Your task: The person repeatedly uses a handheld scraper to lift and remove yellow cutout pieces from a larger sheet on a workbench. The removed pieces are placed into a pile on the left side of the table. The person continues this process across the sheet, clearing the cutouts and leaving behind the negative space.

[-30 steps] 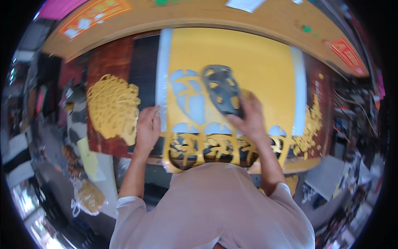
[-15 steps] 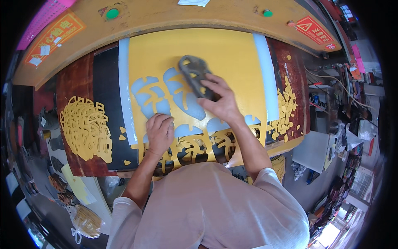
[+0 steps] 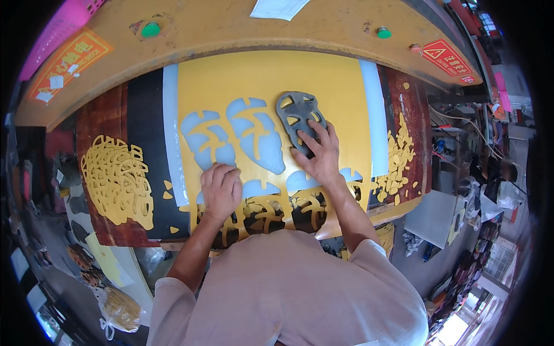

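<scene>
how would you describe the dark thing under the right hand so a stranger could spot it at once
Start at the big yellow sheet spread across the workbench. Near its upper middle, just right of two pale blue leaf-shaped cut-outs, lies a dark grey cutting mould, with the right hand pressing on its lower end. It is the only dark, raised piece on the sheet, sole-shaped with yellow showing through its openings.

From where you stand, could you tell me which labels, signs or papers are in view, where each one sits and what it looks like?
Orange rectangular sticker: left end of the tan machine front, orange-red with pale marks, tilted.
Red warning label: right end of that front, red rectangle with a triangle symbol.
White paper sheet: top edge, above the yellow sheet, partly cut off.
No screens or packages can be made out.
</scene>
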`<state>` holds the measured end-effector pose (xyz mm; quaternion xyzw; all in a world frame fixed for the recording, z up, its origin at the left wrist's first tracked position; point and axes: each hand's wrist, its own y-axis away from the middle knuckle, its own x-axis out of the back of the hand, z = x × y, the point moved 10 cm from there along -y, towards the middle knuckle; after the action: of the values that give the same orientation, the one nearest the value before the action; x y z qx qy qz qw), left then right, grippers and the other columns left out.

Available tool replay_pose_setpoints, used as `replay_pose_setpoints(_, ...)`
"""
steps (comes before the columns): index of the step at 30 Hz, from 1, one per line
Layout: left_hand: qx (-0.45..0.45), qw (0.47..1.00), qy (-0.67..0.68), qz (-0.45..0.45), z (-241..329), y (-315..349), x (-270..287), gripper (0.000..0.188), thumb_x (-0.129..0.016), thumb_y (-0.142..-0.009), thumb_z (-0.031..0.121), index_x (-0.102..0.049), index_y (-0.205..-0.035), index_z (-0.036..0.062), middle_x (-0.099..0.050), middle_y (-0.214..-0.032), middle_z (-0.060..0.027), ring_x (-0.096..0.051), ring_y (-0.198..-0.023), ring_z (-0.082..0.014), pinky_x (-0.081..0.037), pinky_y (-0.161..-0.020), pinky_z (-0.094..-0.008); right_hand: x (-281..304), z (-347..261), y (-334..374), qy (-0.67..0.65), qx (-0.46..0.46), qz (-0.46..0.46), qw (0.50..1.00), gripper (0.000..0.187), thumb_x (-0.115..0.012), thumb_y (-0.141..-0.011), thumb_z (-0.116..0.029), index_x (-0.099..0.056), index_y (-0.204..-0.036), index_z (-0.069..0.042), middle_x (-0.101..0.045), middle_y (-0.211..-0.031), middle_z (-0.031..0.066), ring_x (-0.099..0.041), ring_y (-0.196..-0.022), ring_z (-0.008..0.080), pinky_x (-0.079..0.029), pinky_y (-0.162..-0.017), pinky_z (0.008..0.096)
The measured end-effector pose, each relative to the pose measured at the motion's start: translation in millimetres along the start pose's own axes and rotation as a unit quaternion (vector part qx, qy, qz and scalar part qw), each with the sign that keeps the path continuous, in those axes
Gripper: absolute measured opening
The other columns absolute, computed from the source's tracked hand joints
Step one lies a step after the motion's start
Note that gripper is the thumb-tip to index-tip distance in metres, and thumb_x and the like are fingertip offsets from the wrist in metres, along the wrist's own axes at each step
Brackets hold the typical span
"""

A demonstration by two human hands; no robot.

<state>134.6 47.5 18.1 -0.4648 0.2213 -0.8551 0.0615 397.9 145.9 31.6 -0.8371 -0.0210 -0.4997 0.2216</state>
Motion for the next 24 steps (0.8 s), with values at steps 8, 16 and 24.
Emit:
replay_pose_setpoints(8,0.009,0.998,-0.048,0.034,-6.3,16.2,-7.8,0.021,-0.071,-0.082,0.010,-0.072,-0.102,0.0139,-0.067,-0.111,-0.0035,-0.064,-0.114,-0.0309,-0.046,-0.101,-0.0467,27.9,79.0,21.1,-0.381,-0.192,0.114,0.897,0.037,-0.080,-0.098,-0.016,-0.075,-0.130,0.001,-0.065,-0.143,0.0170,-0.066,-0.125,0.0236,-0.056,-0.103,0.0378)
replay_pose_setpoints(16,-0.027,0.995,-0.037,0.094,15.6,19.2,7.9,0.018,-0.071,-0.088,0.013,-0.072,-0.106,0.0105,-0.068,-0.115,-0.0086,-0.063,-0.115,-0.0347,-0.047,-0.099,-0.0504,47.7,107.9,91.5,-0.336,-0.289,0.037,0.895,0.031,-0.074,-0.100,-0.011,-0.074,-0.127,0.006,-0.075,-0.112,0.0084,-0.071,-0.092,0.0122,-0.056,-0.083,0.0251)
replay_pose_setpoints(24,-0.032,0.999,-0.025,0.006,52.2,-17.3,-35.2,0.017,-0.079,-0.087,0.027,-0.073,-0.091,0.0120,-0.066,-0.101,-0.0082,-0.062,-0.103,-0.0322,-0.047,-0.089,-0.0469,0.9,108.3,4.0,-0.309,-0.298,-0.058,0.901,0.022,-0.074,-0.099,-0.012,-0.079,-0.116,0.001,-0.076,-0.110,0.0158,-0.074,-0.101,0.0224,-0.058,-0.090,0.0321)
